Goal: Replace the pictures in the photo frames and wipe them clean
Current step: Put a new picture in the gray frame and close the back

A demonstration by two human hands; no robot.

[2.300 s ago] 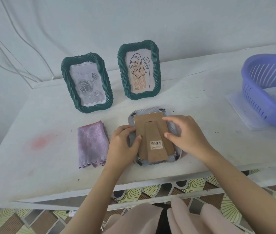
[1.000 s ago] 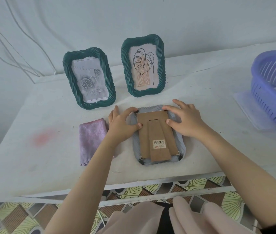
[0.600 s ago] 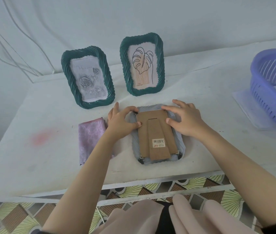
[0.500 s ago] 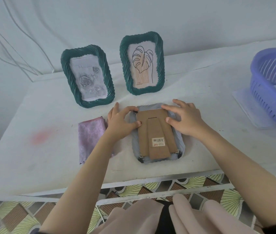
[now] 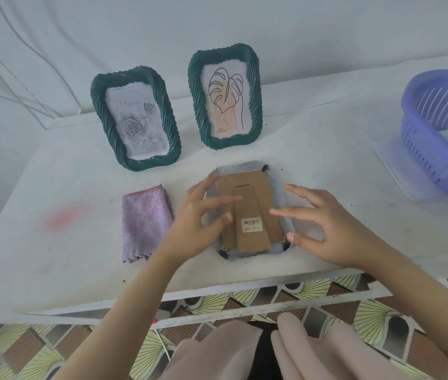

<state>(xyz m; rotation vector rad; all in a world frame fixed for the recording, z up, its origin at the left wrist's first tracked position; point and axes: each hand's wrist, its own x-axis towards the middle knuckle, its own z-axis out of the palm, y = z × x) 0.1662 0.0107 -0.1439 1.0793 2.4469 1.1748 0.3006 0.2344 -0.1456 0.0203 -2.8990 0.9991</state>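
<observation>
A grey-blue photo frame [image 5: 280, 187] lies face down near the table's front edge, its brown cardboard back [image 5: 247, 193] and stand up, a barcode sticker on the stand. My left hand [image 5: 198, 223] hovers over the frame's left side with fingers spread, and my right hand [image 5: 324, 229] hovers over its right side, fingers apart; neither grips anything. Two dark green frames stand behind: the left green frame [image 5: 135, 119] shows a rose drawing, the right green frame [image 5: 224, 97] a leaf drawing. A folded purple cloth [image 5: 143, 218] lies left of my left hand.
A purple plastic basket [image 5: 442, 130] sits at the right on a white sheet [image 5: 392, 165]. The white table [image 5: 53, 256] has a pink stain [image 5: 61, 218] at the left. White cables hang on the wall behind. A patterned floor shows below the table edge.
Both hands lifted off the frame's upper corners and drew back toward me, fingers spread. The face-down frame stayed where it was.
</observation>
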